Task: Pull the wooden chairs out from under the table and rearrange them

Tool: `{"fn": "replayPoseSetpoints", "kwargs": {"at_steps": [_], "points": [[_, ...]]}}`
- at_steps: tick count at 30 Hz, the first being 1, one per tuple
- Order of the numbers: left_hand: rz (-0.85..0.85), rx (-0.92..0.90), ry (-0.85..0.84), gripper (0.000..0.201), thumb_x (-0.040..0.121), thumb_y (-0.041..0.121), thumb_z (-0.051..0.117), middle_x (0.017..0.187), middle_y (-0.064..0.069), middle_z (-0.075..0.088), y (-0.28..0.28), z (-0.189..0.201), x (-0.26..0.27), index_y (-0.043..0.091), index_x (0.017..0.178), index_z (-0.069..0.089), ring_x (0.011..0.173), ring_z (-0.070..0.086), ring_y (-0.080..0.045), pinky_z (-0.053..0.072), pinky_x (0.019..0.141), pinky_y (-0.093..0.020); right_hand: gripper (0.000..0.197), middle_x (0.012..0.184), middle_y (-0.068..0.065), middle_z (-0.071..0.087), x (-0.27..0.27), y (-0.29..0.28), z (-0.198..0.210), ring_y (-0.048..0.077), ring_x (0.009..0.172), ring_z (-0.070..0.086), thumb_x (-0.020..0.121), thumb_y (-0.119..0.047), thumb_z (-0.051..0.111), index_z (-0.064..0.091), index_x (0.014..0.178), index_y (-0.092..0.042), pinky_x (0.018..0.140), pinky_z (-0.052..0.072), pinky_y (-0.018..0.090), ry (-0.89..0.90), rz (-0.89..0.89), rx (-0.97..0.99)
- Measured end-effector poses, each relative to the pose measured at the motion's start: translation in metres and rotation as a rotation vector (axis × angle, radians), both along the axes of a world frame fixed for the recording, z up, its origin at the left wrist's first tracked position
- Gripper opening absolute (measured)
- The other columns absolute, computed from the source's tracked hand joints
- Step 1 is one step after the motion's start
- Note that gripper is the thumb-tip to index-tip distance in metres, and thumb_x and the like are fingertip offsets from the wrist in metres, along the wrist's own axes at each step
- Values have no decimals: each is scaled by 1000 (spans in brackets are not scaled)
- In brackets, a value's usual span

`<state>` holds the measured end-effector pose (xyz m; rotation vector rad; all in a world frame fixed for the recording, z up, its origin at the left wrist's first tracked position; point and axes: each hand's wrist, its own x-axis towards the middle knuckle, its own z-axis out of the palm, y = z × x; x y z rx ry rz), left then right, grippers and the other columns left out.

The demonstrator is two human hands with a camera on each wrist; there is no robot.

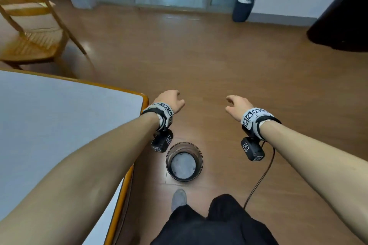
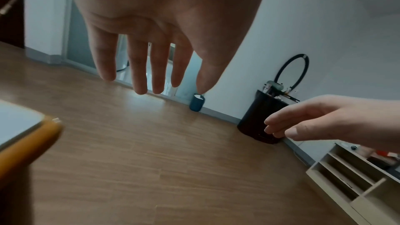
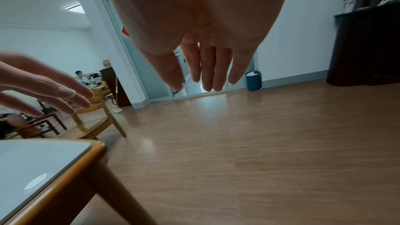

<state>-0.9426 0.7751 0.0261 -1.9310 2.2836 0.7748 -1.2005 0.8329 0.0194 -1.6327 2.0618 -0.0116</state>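
Observation:
A wooden chair with a slatted seat stands clear of the table at the far left; the right wrist view shows the chair beyond the table corner. The white-topped table with a wooden rim fills the left. My left hand hovers just past the table's corner, fingers relaxed and holding nothing. My right hand is held out over the bare floor, also loose and empty. Both wrist views show straight fingers and fingers with nothing in them.
An empty round bin stands on the floor between my arms, near my foot. A blue bin stands by the far wall beside a doorway. A dark cabinet is at right, a low shelf unit further right.

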Motion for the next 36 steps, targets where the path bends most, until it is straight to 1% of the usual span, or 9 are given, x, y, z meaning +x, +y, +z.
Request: {"fn": "replayPoseSetpoints", "kwargs": {"at_steps": [5,9,14,18,22,25,29,33,36], "points": [[-28,-25,-12,53,91,38,53,141,-6,55,-95,3,-64,19,141,51,126,53,-30,44,99,-37,54,146,3,54,-60,-84,-2,25,131,53,93,-21,55,48,147,-17,104,45,36,-5,-53,-19],[16,-33,-5,54,91,38,54,141,-6,56,-178,-7,-118,20,141,51,127,52,-30,43,101,-37,53,145,3,55,-109,-171,-17,26,130,54,93,-22,55,48,146,-18,105,45,38,3,-9,-14],[142,-11,28,54,92,37,54,143,-5,54,-272,-18,-172,19,143,49,129,51,-29,41,102,-36,53,146,4,54,-156,-287,-29,26,131,53,94,-21,54,47,147,-17,104,45,37,12,119,23],[234,21,29,54,91,38,54,142,-4,56,-326,-14,-191,20,142,50,128,53,-29,42,101,-35,52,146,4,54,-169,-372,-27,27,130,54,95,-20,53,48,146,-17,101,45,35,4,228,43],[321,39,-20,53,91,39,54,141,-5,56,-370,-5,-176,23,142,50,126,53,-30,43,100,-36,50,146,5,54,-156,-446,-23,26,130,53,96,-19,53,47,146,-14,105,45,37,-30,323,34],[390,30,-54,54,92,39,53,142,-7,54,-418,1,-150,22,143,49,127,52,-31,42,99,-36,51,145,4,54,-135,-508,-26,25,131,53,96,-19,54,48,146,-15,106,45,37,-54,387,33],[483,53,-59,54,92,39,53,142,-6,54,-485,-7,-111,22,143,49,128,52,-31,42,101,-36,51,144,5,55,-97,-591,-34,26,131,52,94,-19,54,49,145,-15,106,45,40,-40,465,41],[553,48,-51,54,90,40,54,139,-7,57,-569,-21,-68,23,141,51,124,54,-33,43,98,-37,52,145,3,55,-56,-685,-39,26,131,53,94,-20,54,49,145,-17,105,45,36,-24,495,41],[577,74,-23,54,89,40,54,138,-7,58,-629,-19,-32,23,140,52,123,55,-33,44,98,-38,52,145,2,55,-20,-752,-33,25,130,54,94,-20,55,48,146,-17,102,44,33,-3,515,60]]}}
